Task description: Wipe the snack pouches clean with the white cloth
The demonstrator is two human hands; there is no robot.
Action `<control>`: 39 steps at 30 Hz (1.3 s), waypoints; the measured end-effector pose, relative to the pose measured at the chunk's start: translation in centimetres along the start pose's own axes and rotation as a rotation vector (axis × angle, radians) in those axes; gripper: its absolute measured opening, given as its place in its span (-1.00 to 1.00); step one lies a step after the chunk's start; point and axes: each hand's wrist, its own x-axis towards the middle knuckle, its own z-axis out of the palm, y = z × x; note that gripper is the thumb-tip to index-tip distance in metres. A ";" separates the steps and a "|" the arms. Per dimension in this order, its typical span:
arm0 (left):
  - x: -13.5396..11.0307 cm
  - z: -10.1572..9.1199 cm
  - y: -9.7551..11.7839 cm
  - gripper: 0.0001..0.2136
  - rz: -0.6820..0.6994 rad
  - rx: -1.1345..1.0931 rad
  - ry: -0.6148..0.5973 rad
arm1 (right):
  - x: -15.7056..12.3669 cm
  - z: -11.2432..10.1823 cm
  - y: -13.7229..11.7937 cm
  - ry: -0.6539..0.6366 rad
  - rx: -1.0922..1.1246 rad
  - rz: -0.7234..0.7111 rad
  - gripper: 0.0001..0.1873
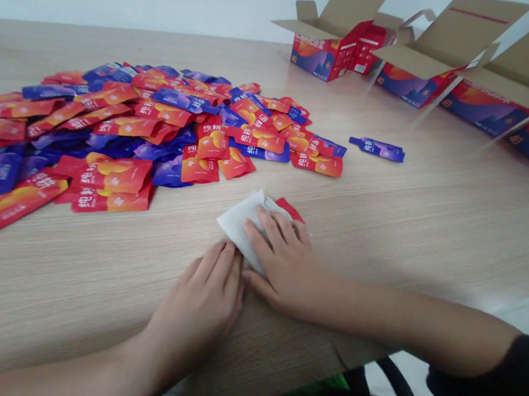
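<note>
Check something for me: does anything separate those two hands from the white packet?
Nothing visible does: the right hand lies directly on the white packet, and the left hand rests against its lower edge.

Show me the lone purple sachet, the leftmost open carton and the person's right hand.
Lone purple sachet (377, 149): head view, middle of its body.
Leftmost open carton (313, 57): head view, printed front face.
Right hand (284, 262): head view, back of the hand.

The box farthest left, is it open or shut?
Open: the box has its cardboard lid standing up and a side flap folded outward.
</note>
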 end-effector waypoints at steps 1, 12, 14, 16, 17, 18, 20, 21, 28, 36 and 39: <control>0.0 0.0 0.0 -0.65 -0.004 -0.001 0.009 | 0.1 0.0 0.1 -0.011 0.013 -0.015 -0.26; 0.1 0.4 0.1 -0.67 0.002 -0.044 0.035 | 0.4 0.3 0.1 0.002 0.022 0.023 -0.25; 0.1 0.4 0.1 -0.67 0.004 -0.048 0.026 | 0.5 0.2 0.4 -0.007 0.049 -0.015 -0.28; 0.1 0.4 0.1 -0.64 -0.009 -0.050 0.027 | 0.9 0.0 1.2 -0.015 0.059 0.048 -0.28; 0.1 0.4 0.0 -0.62 -0.017 -0.049 0.029 | 1.1 0.0 1.5 -0.016 0.056 0.093 -0.28; 0.1 0.4 0.0 -0.61 -0.021 -0.049 0.032 | 1.3 0.0 1.7 -0.012 0.050 0.133 -0.28; 0.1 0.4 0.0 -0.61 -0.020 -0.049 0.036 | 1.3 0.1 1.5 0.001 0.035 0.156 -0.28; 0.1 0.4 0.0 -0.62 -0.017 -0.049 0.041 | 1.2 0.2 1.1 0.007 0.033 0.129 -0.28; 0.3 0.3 0.0 -0.64 -0.008 -0.063 0.041 | 1.1 0.2 1.2 -0.006 0.067 0.025 -0.29; 0.3 0.4 -0.1 -0.61 -0.025 -0.063 0.057 | 1.5 0.3 0.9 0.014 0.036 0.062 -0.32; 0.2 0.3 -0.1 -0.62 -0.027 -0.075 0.055 | 1.4 0.2 0.9 -0.002 0.067 -0.026 -0.31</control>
